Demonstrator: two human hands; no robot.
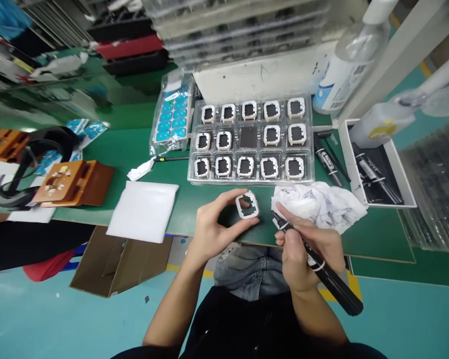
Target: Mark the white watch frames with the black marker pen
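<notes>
My left hand (213,224) pinches a small white square frame part (247,205) between thumb and fingers, just above the green mat's near edge. My right hand (303,249) grips a black marker (322,269), its tip pointing toward the frame part a little to its right. Beyond the hands lies a clear plastic tray (251,180) holding rows of the same white-framed parts, with one pocket in the middle row vacant. A crumpled white cloth (322,204) lies just behind my right hand.
A white foam sheet (142,212) lies left of my hands, with orange fixtures (73,182) farther left. A bag of blue stickers (172,119), a spare black marker (327,162), a spray bottle (344,65) and a white box (377,169) ring the tray. A cardboard box (115,264) sits below the bench edge.
</notes>
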